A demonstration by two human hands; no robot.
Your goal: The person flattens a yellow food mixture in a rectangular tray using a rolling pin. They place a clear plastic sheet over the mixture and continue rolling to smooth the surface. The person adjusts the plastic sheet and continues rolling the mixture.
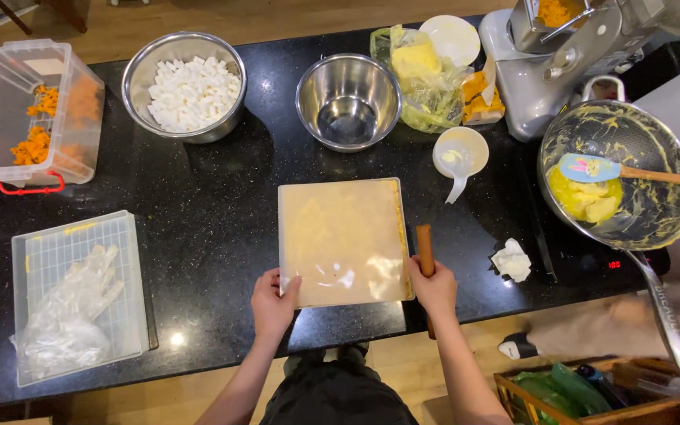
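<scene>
A flat square tray (344, 240) covered with a clear plastic sheet over a pale yellow-orange slab lies on the black counter (214, 212). My left hand (273, 303) grips its near left corner. My right hand (434, 287) holds the near right corner, its fingers touching the tray's edge. A wooden rolling pin (425, 245) lies along the tray's right side, partly under my right hand.
A steel bowl of white cubes (186, 86), an empty steel bowl (348, 101), a bag of butter (423, 75), a white ladle cup (460, 153), a pan with yellow mixture and a spatula (619, 177), a stand mixer (556, 55), a crumpled tissue (511, 260). Plastic boxes (29, 110) and gloves (72, 303) are at left.
</scene>
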